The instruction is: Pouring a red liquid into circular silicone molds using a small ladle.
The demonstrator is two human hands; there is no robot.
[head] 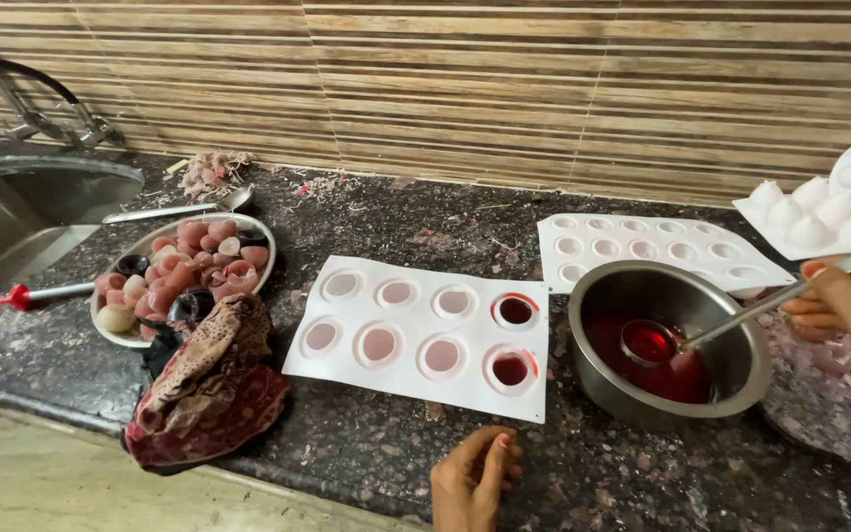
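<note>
From where I watch, the fingers (819, 296) of my right hand (844, 300) are pinched around the far end of a metal ladle (731, 320), up by the handle tip. Its bowl sits low inside the steel pot (667, 340), full of dark red liquid and resting in more of the same. I judge the ladle stiff and light, but the load in it is loose and will spill at any tilt, so the hold far out on the handle gives reach but little control; a grip nearer the middle would steady it. The smooth metal handle may be slick if it is wet.

My left hand (475, 478) lies on the tabletop (386, 448) near its front edge, fingers loosely curled and holding nothing, just short of the white mould (416, 330). That mould looks soft and floppy to me; two of its right-hand cups hold red liquid, the others look pale. I would not lift it by one edge.

Farther out lie a second white mould (642, 246), a plate (266, 236) of pink pieces, a patterned cloth (209, 389) and the sink (41, 187).
</note>
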